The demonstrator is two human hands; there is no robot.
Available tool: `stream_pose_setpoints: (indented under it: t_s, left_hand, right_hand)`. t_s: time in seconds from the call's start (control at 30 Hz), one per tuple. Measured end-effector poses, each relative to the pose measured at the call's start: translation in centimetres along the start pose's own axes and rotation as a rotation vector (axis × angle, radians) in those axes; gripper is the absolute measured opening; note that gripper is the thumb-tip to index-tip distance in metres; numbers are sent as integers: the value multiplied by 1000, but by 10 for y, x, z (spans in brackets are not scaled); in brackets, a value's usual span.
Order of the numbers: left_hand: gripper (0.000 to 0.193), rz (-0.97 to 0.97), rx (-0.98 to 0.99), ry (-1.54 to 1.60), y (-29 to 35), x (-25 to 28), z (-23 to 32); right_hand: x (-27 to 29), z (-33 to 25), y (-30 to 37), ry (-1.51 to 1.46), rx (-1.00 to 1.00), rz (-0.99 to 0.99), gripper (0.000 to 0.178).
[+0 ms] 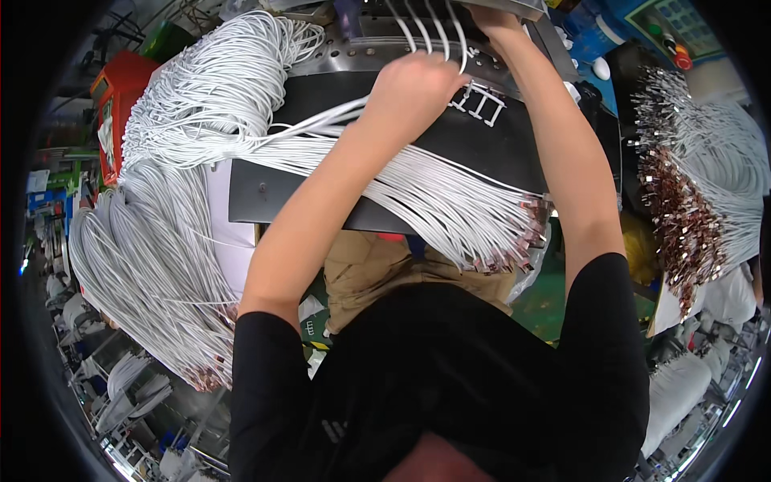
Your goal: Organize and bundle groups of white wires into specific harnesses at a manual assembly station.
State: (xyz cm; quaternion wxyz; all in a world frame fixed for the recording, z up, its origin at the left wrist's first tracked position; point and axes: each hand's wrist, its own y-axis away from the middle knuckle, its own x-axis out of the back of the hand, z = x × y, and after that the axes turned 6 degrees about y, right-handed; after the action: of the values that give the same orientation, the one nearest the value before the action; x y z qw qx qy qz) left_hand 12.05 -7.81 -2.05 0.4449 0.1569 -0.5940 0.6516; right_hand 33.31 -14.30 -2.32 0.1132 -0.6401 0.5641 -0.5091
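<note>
My left hand (419, 84) is closed round a few white cables (440, 36), which rise side by side above the fist toward the machine. Behind the wrist, more white strands run off to the left. My right hand (491, 18) reaches up against the metal machine (353, 55) at the top edge; its fingers are hidden there. Beneath my left forearm lies a fanned bundle of white cables (434, 189) with coppery ends at its right. A white ladder-shaped plastic piece (484, 106) rests on the black work surface (506, 149) beside my left hand.
Large heaps of white cable (217, 80) cover the left side, and another bundle (148, 273) hangs below. At the right hangs a cable bundle with many metal-tipped ends (683, 209). A red box (120, 104) stands at the far left. The green floor (542, 309) shows below.
</note>
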Motion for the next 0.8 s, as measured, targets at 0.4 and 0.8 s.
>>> stream_pose_setpoints:
  t_s: [0.4,0.8]
  left_hand:
    - [27,-297,665,281,-42,25,-55]
    - [51,-73,363,-416,-32,-27,-99]
  right_hand:
    - [-30,23,-3,-51,154,-362,37]
    - [9,-50,50,295,284,-285,50]
